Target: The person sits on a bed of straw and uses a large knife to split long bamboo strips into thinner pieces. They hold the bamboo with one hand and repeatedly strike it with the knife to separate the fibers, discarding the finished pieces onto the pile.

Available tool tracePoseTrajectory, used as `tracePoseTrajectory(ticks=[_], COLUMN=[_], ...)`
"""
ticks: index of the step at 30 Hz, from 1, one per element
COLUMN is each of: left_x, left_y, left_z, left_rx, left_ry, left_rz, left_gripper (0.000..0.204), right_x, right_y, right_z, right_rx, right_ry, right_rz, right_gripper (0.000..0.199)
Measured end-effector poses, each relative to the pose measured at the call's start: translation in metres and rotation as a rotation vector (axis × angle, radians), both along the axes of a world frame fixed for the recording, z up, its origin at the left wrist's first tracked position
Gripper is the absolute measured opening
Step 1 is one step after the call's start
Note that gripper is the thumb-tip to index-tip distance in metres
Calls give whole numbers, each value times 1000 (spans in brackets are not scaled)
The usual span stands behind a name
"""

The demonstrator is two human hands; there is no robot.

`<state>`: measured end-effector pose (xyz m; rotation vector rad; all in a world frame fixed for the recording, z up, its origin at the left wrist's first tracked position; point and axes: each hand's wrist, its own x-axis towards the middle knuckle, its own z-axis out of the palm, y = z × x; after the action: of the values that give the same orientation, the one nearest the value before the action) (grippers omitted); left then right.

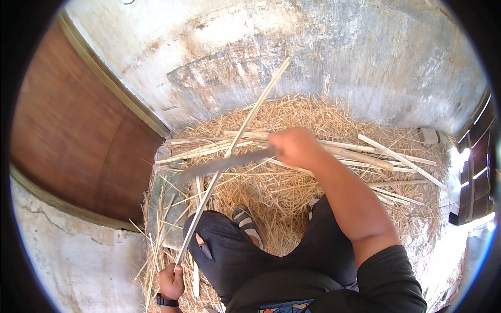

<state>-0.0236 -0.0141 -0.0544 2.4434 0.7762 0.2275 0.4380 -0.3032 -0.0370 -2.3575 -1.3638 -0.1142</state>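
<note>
A long pale bamboo strip (pixel 250 116) slants up from beside my left knee toward the wall. My left hand (pixel 171 281), with a black band on its wrist, is closed round the strip's lower end. In my right hand (pixel 296 148) is a machete (pixel 237 159), its handle mostly hidden by the fingers. The dark blade points left, blurred toward its tip, and crosses the strip around mid-length. Whether blade and strip touch, I cannot tell. Behind my right hand lie several bamboo poles and split strips (pixel 360 156).
Dry straw-like shavings (pixel 271 198) cover the floor around my sandalled feet. A stained plaster wall (pixel 365 62) rises ahead, and a brown wooden door panel (pixel 78 130) stands at left. A grey slab (pixel 168 208) lies left of my knee. Dark slatted boards (pixel 477 172) are at far right.
</note>
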Motion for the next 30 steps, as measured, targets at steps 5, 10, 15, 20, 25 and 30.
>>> tracePoseTrajectory(ticks=[5,10,15,20,25,30], left_x=[1,22,22,30,41,43], left_y=[-7,-20,-17,-23,-31,-29], left_z=[7,3,12,13,1,14], left_rx=[164,-243,-545,-434,-623,-616], left_ry=[67,7,14,-23,-37,-28], left_rz=[56,-49,-45,-45,-61,-87], left_gripper=[54,53,50,50,49,48], right_x=[50,6,-9,40,-17,22], right_y=[-23,10,13,-6,13,0], right_z=[-19,-22,-7,-20,-1,-23], right_rx=[184,97,77,175,65,247], right_ry=[412,48,-31,350,-42,55], right_rz=[-417,-30,84,-297,71,-69], right_gripper=[11,11,13,19,15,11])
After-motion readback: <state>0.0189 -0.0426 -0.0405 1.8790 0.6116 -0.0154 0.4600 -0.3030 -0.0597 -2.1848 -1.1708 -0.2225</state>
